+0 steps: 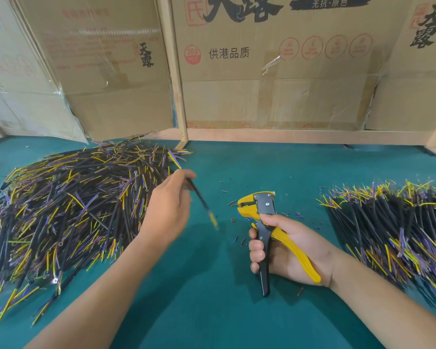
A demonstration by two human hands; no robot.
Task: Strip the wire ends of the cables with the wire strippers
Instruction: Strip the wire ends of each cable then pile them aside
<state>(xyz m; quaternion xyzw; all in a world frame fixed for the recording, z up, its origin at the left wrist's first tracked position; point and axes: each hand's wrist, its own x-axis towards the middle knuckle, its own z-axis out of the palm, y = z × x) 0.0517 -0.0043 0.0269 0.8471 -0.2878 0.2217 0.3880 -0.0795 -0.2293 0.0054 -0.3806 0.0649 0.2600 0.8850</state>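
Your left hand (170,207) was raised above the green desk (212,311), just beside the big heap of cables (68,210) on your left. Its grip was closed on a single black cable (198,195), pinched between thumb and fingers. That cable slanted from upper left to lower right: its far end, with yellow and purple wires showing, pointed up past your fingers toward the back of the desk, and its near end, yellow-tipped and blurred, hung in the air between your two hands, clear of the desk as far as could be told.

Your right hand (285,250) held the wire strippers (264,222) upright near the middle of the desk. Your fingers were curled round the black handle and your palm lay against the yellow one, thumb resting near the pivot. The tool's yellow and black head pointed away from you and toward the left. The cable's near end was near the head but apart from it, not in the tool.

A second heap of cables (398,227) lay on the right side of the desk, black jackets with yellow, blue and purple wire ends fanned toward you. Small bits of cut insulation (239,241) were scattered on the desk around the strippers. Cardboard boxes (275,71) with printed characters stood along the back edge.
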